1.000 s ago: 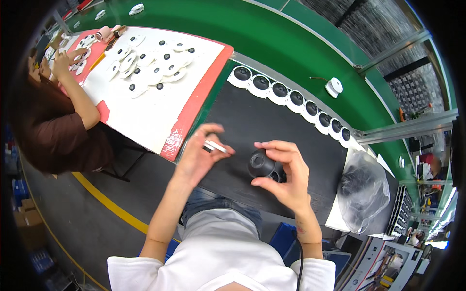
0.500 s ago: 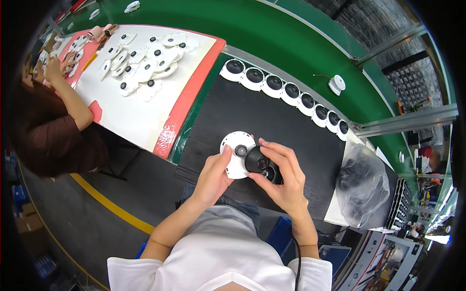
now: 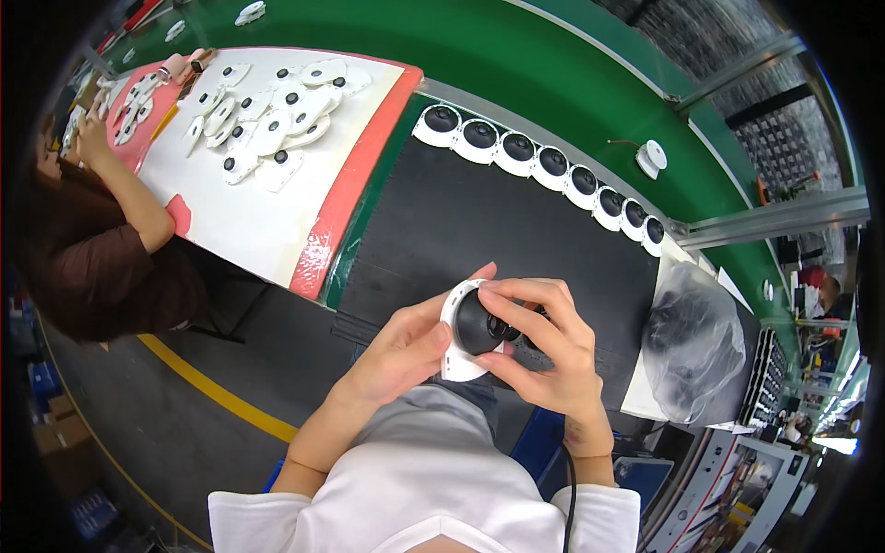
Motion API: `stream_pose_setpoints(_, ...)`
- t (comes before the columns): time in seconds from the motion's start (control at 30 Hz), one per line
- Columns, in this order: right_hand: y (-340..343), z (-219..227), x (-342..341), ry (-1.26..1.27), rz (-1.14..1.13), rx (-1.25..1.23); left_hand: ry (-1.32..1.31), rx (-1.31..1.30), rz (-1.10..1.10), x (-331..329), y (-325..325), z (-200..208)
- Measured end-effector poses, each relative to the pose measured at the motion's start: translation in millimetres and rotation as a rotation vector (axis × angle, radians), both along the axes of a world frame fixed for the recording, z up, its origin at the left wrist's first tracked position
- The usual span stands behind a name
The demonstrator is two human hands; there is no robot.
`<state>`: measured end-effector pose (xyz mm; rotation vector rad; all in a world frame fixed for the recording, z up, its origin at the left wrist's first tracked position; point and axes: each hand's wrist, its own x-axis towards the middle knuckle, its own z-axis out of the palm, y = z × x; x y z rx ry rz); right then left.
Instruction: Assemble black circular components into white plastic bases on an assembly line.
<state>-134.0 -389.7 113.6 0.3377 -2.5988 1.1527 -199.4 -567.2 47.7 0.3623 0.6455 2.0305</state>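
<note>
My left hand (image 3: 404, 347) grips the rim of a round white base plate (image 3: 455, 366), tilted on edge above the near side of the bench. A black dome-shaped camera housing (image 3: 471, 326) sits against the plate's face. Around it curl the fingers of my right hand (image 3: 556, 348), thumb at the lower edge and fingertips at the upper one. Whether the housing is seated in the plate I cannot tell. Another black piece shows partly behind my right fingers, mostly hidden.
A black mat (image 3: 442, 217) covers the bench. Along its far edge stand several white bases with black domes (image 3: 518, 147). A clear plastic bag (image 3: 696, 346) lies at the right. On the left, white plates cover a white table (image 3: 249, 217), where a co-worker (image 3: 111, 240) sits. A white spool-like part (image 3: 652, 158) lies beyond.
The plate has turned from facing up to standing on edge, and the black housing has moved from beside its centre onto its face. Both hands have come closer together and slightly lower.
</note>
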Motion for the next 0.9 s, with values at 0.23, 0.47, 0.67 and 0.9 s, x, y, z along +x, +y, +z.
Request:
stream_pose_setpoints(0.23, 5.7, -2.0, -1.1, 0.038, 0.111, -0.044, -0.082, 0.060, 0.016, 3.6, -1.1, -6.8)
stream_pose_setpoints(0.47, 12.2, 20.2, 1.4, -0.064, 0.335, -0.062, -0.254, 0.262, -0.393, 1.1, -7.9, -26.6)
stream_pose_setpoints(0.67, 7.1, 27.9, 6.8, 0.063, 0.056, 0.249, -0.137, 0.068, -0.197, 1.7, -2.7, -14.2)
stream_pose_setpoints(0.9, 11.8, 13.8, 7.5, 0.009, 0.073, 0.160, -0.125, 0.089, -0.119, 1.6, 2.8, -6.8)
